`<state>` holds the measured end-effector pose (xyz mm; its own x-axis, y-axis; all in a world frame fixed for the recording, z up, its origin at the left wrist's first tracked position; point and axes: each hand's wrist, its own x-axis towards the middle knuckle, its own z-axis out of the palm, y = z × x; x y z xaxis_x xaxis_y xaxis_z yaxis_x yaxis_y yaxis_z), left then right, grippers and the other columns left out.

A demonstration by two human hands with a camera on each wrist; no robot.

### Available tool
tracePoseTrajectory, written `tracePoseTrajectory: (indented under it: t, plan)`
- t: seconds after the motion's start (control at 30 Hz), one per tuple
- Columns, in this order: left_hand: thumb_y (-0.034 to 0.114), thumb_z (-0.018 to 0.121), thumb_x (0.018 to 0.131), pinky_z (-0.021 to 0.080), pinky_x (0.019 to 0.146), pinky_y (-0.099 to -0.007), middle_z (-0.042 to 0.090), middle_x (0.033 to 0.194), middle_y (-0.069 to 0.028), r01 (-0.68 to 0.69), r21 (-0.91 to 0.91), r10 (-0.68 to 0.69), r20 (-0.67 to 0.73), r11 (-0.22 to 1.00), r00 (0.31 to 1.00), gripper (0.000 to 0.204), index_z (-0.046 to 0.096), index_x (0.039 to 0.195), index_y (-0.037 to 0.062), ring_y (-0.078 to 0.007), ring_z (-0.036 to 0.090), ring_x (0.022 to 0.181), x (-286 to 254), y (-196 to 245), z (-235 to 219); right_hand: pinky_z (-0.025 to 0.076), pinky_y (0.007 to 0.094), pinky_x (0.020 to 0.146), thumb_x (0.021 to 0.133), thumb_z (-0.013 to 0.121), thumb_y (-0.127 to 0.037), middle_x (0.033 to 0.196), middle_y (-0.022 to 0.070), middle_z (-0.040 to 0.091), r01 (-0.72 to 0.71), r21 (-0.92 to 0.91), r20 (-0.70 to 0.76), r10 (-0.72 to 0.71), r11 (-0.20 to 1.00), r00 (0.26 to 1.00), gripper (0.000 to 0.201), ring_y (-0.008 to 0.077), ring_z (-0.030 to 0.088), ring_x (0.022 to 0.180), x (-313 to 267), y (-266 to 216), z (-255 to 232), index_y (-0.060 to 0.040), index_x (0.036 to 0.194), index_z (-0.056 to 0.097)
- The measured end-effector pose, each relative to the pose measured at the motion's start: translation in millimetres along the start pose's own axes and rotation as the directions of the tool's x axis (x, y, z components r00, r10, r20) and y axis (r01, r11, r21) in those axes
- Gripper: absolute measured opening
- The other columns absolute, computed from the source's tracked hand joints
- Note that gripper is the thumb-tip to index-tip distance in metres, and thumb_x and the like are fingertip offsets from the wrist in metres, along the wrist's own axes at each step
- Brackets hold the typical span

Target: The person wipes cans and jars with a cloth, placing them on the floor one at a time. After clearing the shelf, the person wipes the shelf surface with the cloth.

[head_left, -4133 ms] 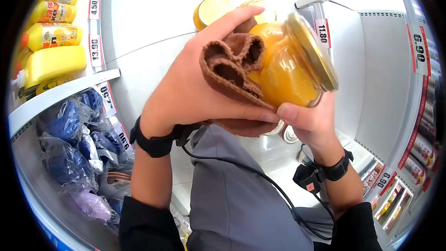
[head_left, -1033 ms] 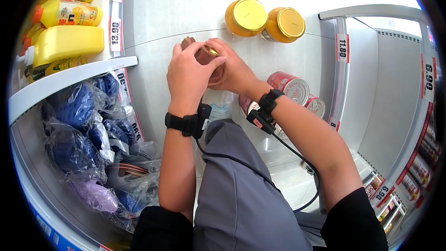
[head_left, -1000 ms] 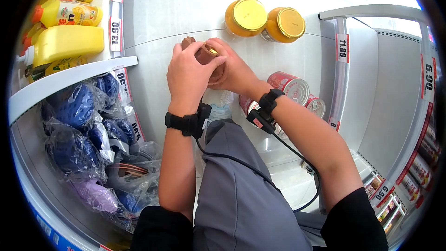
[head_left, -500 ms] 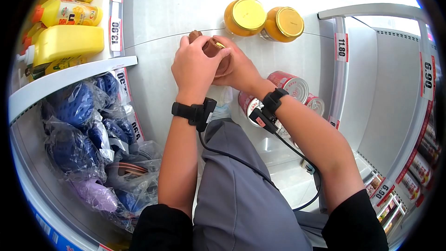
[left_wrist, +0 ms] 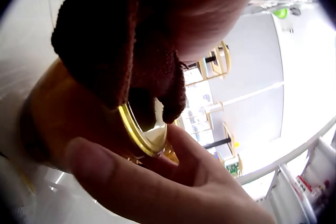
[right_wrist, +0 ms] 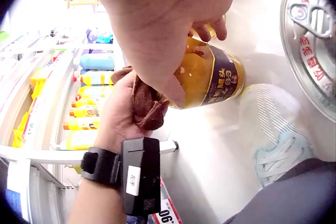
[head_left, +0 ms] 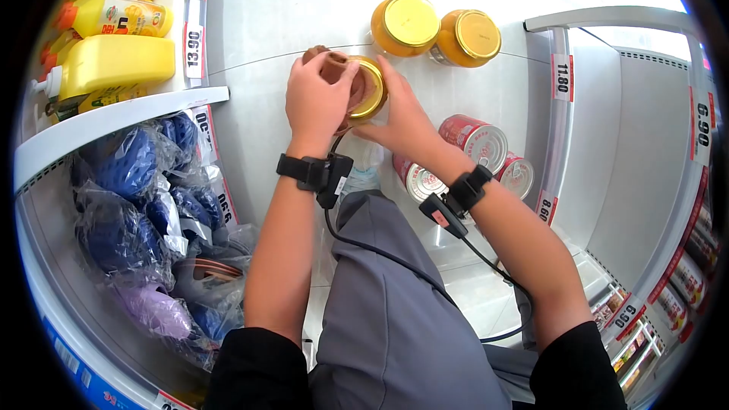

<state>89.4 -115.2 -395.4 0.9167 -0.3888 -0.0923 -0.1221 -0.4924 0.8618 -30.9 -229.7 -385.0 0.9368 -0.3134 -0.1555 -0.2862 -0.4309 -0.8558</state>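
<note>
A glass jar (right_wrist: 197, 79) of orange-yellow contents, with a dark label and a gold lid (head_left: 370, 109), stands upright on the pale floor. My left hand (head_left: 317, 102) holds a bunched brown cloth (right_wrist: 148, 109) against the lid's left side, covering part of it. On the jar's right side is my right hand (head_left: 410, 123), thumb on the near side and fingers reaching round the far side. In the left wrist view the right thumb (left_wrist: 92, 161) lies along the glass, just below the lid's rim.
Two more gold-lidded jars (head_left: 406, 24) stand just beyond. Several red cans (head_left: 477, 139) are right of my right hand, and a shoe (right_wrist: 281, 145) is close by. Shelves flank me: yellow bottles (head_left: 125, 67) and bagged blue slippers (head_left: 121, 235) left, a white shelf (head_left: 645, 129) right.
Earlier the jar was held up, tilted, close to the head camera; now it is low and upright. Over the last half second my right hand has spread from the left, showing more lid.
</note>
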Motion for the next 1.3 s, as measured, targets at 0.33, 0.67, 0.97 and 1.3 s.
tracePoseTrajectory:
  t: [0.33, 0.67, 0.97, 1.3]
  plan:
    - [0.019, 0.081, 0.079, 0.052, 0.084, -0.0284, 0.067, 0.108, -0.0087, 0.315, -0.257, -0.244, 0.273, 0.914, 0.931, 0.045, 0.062, 0.117, 0.0025, -0.0148, 0.064, 0.098, -13.2, -2.6, -24.9, 0.044, 0.0418, 0.101, 0.08, 0.074, -0.012, 0.135, 0.0234, 0.044, 0.003, -0.035, -0.032, -0.004, 0.999, 0.999, 0.071, 0.0406, 0.05, 0.121, -6.7, -5.6, -6.8, -0.0009, 0.14, 0.038]
    - [0.019, 0.086, 0.073, 0.051, 0.089, -0.0312, 0.061, 0.119, -0.0119, 0.132, 0.01, -0.132, 0.113, 0.991, 0.985, 0.064, 0.056, 0.124, -0.0024, -0.0191, 0.061, 0.106, -31.0, -12.4, -7.1, 0.047, 0.0407, 0.097, 0.08, 0.072, -0.005, 0.128, 0.0198, 0.05, -0.047, 0.064, -0.048, 0.05, 0.997, 0.998, 0.062, 0.0377, 0.054, 0.114, -5.4, -1.0, -2.0, -0.0064, 0.137, 0.045]
    - [0.027, 0.075, 0.085, 0.054, 0.086, -0.0363, 0.062, 0.112, -0.0151, 0.183, -0.375, -0.215, -0.047, 0.909, 0.975, 0.048, 0.059, 0.122, 0.0016, -0.0254, 0.065, 0.101, -36.7, -23.1, 5.5, 0.047, 0.0403, 0.097, 0.079, 0.077, -0.015, 0.127, 0.0218, 0.052, -0.072, 0.026, -0.055, 0.073, 0.997, 0.996, 0.069, 0.037, 0.055, 0.116, -6.5, 0.3, 0.6, -0.0062, 0.138, 0.043]
    - [0.02, 0.072, 0.088, 0.062, 0.07, -0.035, 0.059, 0.12, -0.017, 0.525, -0.679, -0.375, 0.372, 0.514, 0.849, 0.064, 0.039, 0.139, -0.0019, -0.0242, 0.067, 0.099, -35.4, -7.2, -13.3, 0.054, 0.034, 0.082, 0.093, 0.064, -0.036, 0.117, 0.0191, 0.062, -0.608, 0.49, 0.294, 0.538, 0.625, 0.79, 0.075, 0.0226, 0.066, 0.1, -2.2, -6.9, 10.0, -0.0039, 0.148, 0.023]
